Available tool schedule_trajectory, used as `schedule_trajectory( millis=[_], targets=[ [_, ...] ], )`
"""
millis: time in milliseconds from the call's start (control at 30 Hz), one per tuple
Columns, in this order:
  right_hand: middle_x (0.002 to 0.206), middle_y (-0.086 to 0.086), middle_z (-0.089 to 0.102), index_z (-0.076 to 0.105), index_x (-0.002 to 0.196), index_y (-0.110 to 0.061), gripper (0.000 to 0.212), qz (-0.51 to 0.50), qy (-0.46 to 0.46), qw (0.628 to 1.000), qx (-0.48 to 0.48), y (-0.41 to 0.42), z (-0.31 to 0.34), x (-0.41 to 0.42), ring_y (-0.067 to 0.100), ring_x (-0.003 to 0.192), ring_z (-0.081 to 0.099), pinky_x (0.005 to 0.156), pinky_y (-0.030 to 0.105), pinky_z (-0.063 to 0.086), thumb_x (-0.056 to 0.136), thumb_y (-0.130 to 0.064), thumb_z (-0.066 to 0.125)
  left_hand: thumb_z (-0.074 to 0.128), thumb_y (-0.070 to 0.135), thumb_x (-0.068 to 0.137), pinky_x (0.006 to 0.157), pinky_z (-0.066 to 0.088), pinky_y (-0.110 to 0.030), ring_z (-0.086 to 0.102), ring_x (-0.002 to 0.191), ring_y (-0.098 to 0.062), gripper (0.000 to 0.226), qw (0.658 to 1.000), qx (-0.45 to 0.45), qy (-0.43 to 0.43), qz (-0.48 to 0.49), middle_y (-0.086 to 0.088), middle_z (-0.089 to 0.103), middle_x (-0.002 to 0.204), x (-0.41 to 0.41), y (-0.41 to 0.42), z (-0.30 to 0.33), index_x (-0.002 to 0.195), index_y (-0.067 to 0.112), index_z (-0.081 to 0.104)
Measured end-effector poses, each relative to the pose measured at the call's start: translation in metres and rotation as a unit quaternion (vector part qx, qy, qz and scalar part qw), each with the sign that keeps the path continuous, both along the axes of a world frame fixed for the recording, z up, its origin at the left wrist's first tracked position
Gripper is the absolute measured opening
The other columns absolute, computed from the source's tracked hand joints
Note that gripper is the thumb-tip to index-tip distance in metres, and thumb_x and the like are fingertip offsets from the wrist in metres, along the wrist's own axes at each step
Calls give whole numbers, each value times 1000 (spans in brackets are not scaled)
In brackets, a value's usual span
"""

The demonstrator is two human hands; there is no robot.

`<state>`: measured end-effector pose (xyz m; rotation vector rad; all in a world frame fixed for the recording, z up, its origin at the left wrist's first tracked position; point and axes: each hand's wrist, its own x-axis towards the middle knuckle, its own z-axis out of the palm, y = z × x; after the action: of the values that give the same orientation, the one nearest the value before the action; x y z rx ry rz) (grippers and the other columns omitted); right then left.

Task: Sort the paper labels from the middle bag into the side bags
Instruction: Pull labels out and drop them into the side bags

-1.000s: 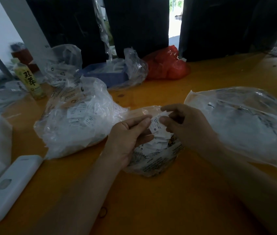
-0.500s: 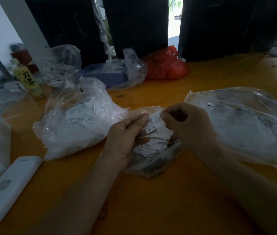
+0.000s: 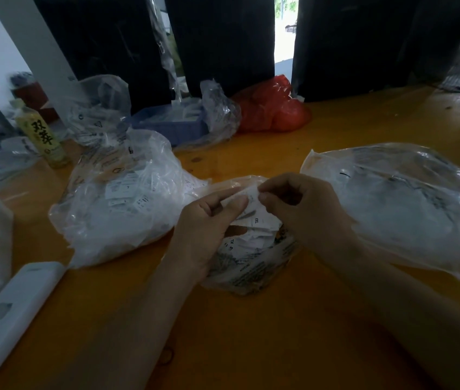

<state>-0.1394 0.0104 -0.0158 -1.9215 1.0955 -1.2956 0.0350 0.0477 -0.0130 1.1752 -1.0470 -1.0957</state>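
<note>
While both hands work above it, the bags sit like this:
Middle bag: the small printed plastic bag (image 3: 251,273) lies open on the table straight ahead, with a loose heap of paper labels (image 3: 254,235) in its mouth; some show size letters.
Left bag: a bulging clear bag (image 3: 116,209) just left of the middle one, stuffed with white labels, its near edge touching the table beside the left wrist.
Right bag: a wide, flatter clear bag (image 3: 408,209) just right of the middle one; its contents look white but are too blurred to tell apart.
Table: bare orange wood (image 3: 251,333) spreads in front of the middle bag toward the near edge; more open wood lies behind the right bag.
Back edge: a blue crate (image 3: 172,123) wrapped in plastic, a red bag (image 3: 271,108) and a yellow bottle (image 3: 41,135) stand well behind the three bags.
Left edge: a white remote-like device (image 3: 12,316) lies near the left bag.
Left hand: the left hand (image 3: 206,226) has its thumb and curled fingers pinching one label (image 3: 252,192) above the middle bag.
Right hand: the right hand (image 3: 304,212) is curled, its thumb and forefinger pinching the same label from the other side, fingertips almost meeting the left's.
</note>
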Motion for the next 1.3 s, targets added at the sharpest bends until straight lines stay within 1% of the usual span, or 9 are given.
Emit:
schedule_trajectory(
  millis=[133,267,400,500,667,900,1000,1133,1300],
  targets=[
    [88,-18,68,68,105,-31,10,-30,49,998,-10,-7,13,-10,1,80,65,70,17,53,97,-35,65,73,20,97,67,54,-9,72,81,1,27,923,-163,-329,117,21,76,88,6,7,5,109,45,73],
    [69,-5,57,65,88,-16,13,-176,417,886,-99,-30,24,-51,8,59,55,53,24,43,98,-15,57,66,8,101,79,45,2,66,83,-1,30,779,-277,-476,300,-3,73,115,38,9,30,130,14,69],
    [64,-1,50,44,64,-19,35,-197,604,772,19,-38,22,-83,19,63,56,60,31,52,94,-21,63,58,3,101,103,43,-26,61,119,-33,34,725,-111,-573,367,-20,60,139,88,9,45,133,8,67],
    [63,1,47,43,62,-18,33,-204,621,756,37,-36,19,-91,20,59,51,58,30,47,89,-3,54,58,0,98,107,44,-52,55,125,-46,32,731,63,-614,292,-30,56,140,107,8,42,126,0,72],
    [63,1,50,49,64,-16,28,-208,633,741,79,-36,25,-91,14,54,47,48,26,34,88,-1,55,58,12,98,115,27,-51,30,137,-44,46,646,171,-705,236,-19,40,154,104,2,38,142,22,63],
    [61,1,44,46,62,-16,34,-269,543,795,34,-38,27,-85,15,53,41,49,28,31,90,1,56,54,-5,97,111,43,-54,54,132,-38,52,761,51,-590,264,-16,61,141,98,-7,31,146,12,55],
    [67,2,49,44,63,-20,37,-281,501,818,41,-43,26,-85,21,61,51,56,29,38,95,-7,60,51,-9,94,113,41,-54,50,136,-39,55,758,4,-577,304,-18,57,146,91,-5,31,145,11,55],
    [86,9,66,70,87,-12,15,-260,479,837,53,-48,26,-87,28,79,63,68,32,45,98,-16,61,48,-14,84,117,34,-53,42,139,-42,55,728,-98,-582,349,-22,56,142,79,-1,33,134,4,61],
    [63,0,51,56,72,-10,45,-301,385,873,11,-52,27,-87,13,56,47,63,32,38,106,-37,45,42,-5,84,108,35,-42,54,120,-37,43,736,-231,-569,285,-18,67,116,45,0,22,116,3,70]
  ],
)
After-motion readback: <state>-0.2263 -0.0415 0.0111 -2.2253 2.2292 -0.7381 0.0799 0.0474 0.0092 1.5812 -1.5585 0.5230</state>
